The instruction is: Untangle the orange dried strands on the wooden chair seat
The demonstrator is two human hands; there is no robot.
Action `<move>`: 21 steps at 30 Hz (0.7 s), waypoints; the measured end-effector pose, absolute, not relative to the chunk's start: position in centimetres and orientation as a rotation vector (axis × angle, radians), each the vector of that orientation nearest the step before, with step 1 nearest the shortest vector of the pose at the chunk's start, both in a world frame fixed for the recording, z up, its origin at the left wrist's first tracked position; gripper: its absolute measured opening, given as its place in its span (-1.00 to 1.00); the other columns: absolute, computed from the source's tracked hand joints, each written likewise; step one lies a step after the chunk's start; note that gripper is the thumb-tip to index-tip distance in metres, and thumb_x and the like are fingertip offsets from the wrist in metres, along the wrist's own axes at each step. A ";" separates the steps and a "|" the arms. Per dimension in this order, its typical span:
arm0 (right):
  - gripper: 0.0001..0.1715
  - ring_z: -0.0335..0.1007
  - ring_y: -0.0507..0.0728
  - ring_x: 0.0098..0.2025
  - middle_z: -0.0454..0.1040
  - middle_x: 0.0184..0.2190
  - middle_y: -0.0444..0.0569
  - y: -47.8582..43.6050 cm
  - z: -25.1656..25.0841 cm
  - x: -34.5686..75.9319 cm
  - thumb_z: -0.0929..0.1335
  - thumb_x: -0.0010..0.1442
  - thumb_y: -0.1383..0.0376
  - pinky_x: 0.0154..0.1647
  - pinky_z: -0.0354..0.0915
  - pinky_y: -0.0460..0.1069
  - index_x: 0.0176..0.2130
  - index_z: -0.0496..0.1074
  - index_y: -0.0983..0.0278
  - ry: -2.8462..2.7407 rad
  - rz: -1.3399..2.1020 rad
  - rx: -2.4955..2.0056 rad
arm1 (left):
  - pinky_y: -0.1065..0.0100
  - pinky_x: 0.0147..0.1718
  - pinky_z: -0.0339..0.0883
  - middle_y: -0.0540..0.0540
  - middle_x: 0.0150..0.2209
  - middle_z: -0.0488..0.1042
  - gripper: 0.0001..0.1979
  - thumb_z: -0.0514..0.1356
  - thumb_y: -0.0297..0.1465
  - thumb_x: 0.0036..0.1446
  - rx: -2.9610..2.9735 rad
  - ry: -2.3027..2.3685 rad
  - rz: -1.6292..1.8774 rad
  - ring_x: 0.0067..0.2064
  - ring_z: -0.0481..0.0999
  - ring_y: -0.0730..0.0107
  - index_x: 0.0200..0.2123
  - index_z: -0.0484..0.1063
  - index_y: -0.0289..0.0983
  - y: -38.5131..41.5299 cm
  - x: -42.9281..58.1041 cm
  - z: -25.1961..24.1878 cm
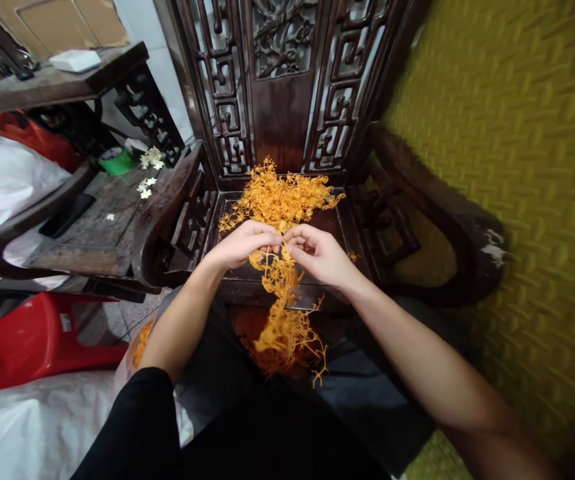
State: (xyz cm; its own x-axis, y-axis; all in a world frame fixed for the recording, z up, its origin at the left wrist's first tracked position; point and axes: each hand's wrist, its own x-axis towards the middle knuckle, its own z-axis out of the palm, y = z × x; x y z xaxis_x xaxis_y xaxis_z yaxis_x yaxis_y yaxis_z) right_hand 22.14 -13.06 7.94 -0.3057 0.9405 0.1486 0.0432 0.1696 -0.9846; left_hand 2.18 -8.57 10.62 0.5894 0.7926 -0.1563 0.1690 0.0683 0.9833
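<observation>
My left hand (251,241) and my right hand (318,251) meet over the front of a dark wooden chair seat (324,230). Fingers of both hands are pinched together on an orange plastic flower string (282,270), which dangles between them below the fingertips. Its lower end spreads into a loose tangle of thin orange stems (287,333) in front of the seat edge. Just behind my hands, a heap of orange plastic sprigs (287,193) covers the back of the seat. The exact spot where the fingertips grip is partly hidden.
Carved armrests (432,220) flank the seat, and a carved backrest (284,120) rises behind it. On the left, a wooden side table (87,247) bears green tape (116,161), white flower pieces (151,159) and a dark phone-like slab (67,215). A red plastic stool (42,340) and white sacks (32,427) lie lower left.
</observation>
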 end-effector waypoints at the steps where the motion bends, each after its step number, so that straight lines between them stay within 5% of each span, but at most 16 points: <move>1: -0.84 0.33 0.05 -0.42 0.47 -0.43 -0.11 -13.0 7.9 22.1 0.42 0.23 0.18 -0.36 0.26 -0.01 -0.24 0.48 0.22 -1.470 1.394 -0.962 | 0.44 -0.54 0.03 0.06 -0.59 0.33 -0.71 0.31 -0.24 0.09 1.390 0.886 0.600 -0.56 0.20 0.59 -0.55 0.47 -0.31 -8.5 2.2 10.6; 4: -0.65 0.15 0.00 -0.53 0.36 -0.55 -0.15 -12.9 8.0 22.2 0.43 0.24 0.06 -0.48 0.11 -0.04 -0.43 0.48 0.24 -1.297 1.615 -0.911 | 0.44 -0.59 -0.01 0.07 -0.61 0.32 -0.72 0.34 -0.24 0.08 1.243 0.965 0.645 -0.60 0.20 0.61 -0.53 0.47 -0.30 -8.3 2.2 10.4; 8: -0.62 0.26 0.02 -0.45 0.47 -0.48 -0.11 -12.8 7.9 22.2 0.48 0.18 -0.02 -0.40 0.19 -0.04 -0.40 0.57 0.23 -1.341 1.654 -0.949 | 0.46 -0.61 -0.01 0.07 -0.61 0.31 -0.71 0.39 -0.25 0.04 1.209 0.950 0.555 -0.61 0.21 0.62 -0.55 0.45 -0.30 -8.2 2.2 10.1; 12: -0.69 0.30 0.02 -0.41 0.51 -0.45 -0.11 -12.4 7.3 22.3 0.52 0.12 0.05 -0.34 0.25 -0.03 -0.38 0.62 0.24 -1.381 1.574 -0.974 | 0.46 -0.65 -0.07 0.03 -0.59 0.34 -0.61 0.36 -0.09 0.12 1.189 0.930 0.515 -0.62 0.21 0.63 -0.47 0.50 -0.32 -8.0 2.4 10.0; 17: -0.64 0.34 -0.03 -0.41 0.55 -0.31 -0.11 -11.8 7.4 22.3 0.62 -0.08 0.19 -0.41 0.31 -0.07 -0.25 0.62 0.23 -0.975 1.498 -0.915 | 0.44 -0.68 -0.37 0.12 -0.63 0.11 -0.33 0.09 0.27 0.15 1.039 0.958 0.692 -0.70 -0.13 0.70 -0.40 0.44 -0.28 -7.3 2.1 10.1; 21: -0.59 0.34 -0.05 -0.48 0.49 -0.36 -0.15 -11.5 8.0 22.8 0.64 -0.16 0.21 -0.45 0.34 -0.07 -0.31 0.54 0.25 -0.845 1.447 -0.908 | 0.45 -0.66 -0.24 0.09 -0.62 0.20 -0.37 0.26 0.23 0.02 1.280 0.924 0.622 -0.66 0.01 0.66 -0.46 0.36 -0.27 -7.9 1.7 10.1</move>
State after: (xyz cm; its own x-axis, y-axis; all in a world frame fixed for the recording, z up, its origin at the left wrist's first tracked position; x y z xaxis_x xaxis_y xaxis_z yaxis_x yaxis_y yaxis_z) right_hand 22.76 -11.48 8.01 -0.0274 0.9977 -0.0617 -0.4366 -0.0675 -0.8971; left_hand 1.72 -7.87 10.08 0.5150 0.8259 -0.2294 0.0988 0.2087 0.9730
